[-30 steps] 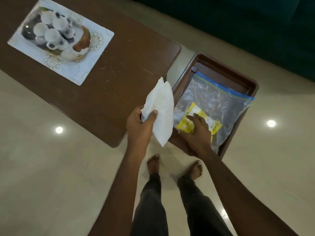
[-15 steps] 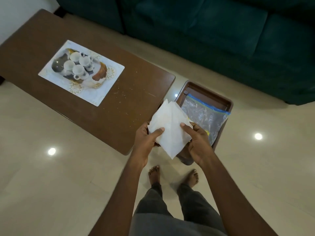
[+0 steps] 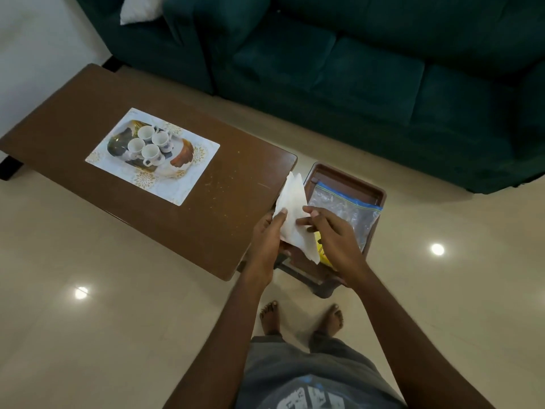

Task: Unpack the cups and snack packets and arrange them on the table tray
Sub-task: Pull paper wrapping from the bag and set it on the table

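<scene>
The sofa (image 3: 354,69) fills the far side, with the table (image 3: 206,208) before it. On the table lies the tray (image 3: 191,172), holding 4 cups (image 3: 150,152), upright and close together; no snack packet is on it yet. Just beside the table's near end stands a brown rimmed stand (image 3: 348,172). In it lies a clear zip bag (image 3: 345,208).

A second ago our right hand (image 3: 333,234) was pressing the yellow packet (image 3: 321,252) in that bag. It has left the packet there and come up to the white folded paper (image 3: 292,214). Our left hand (image 3: 267,234) grips the paper, thumb in front, and the right pinches it too. We judge the packets remain to be unpacked.
</scene>
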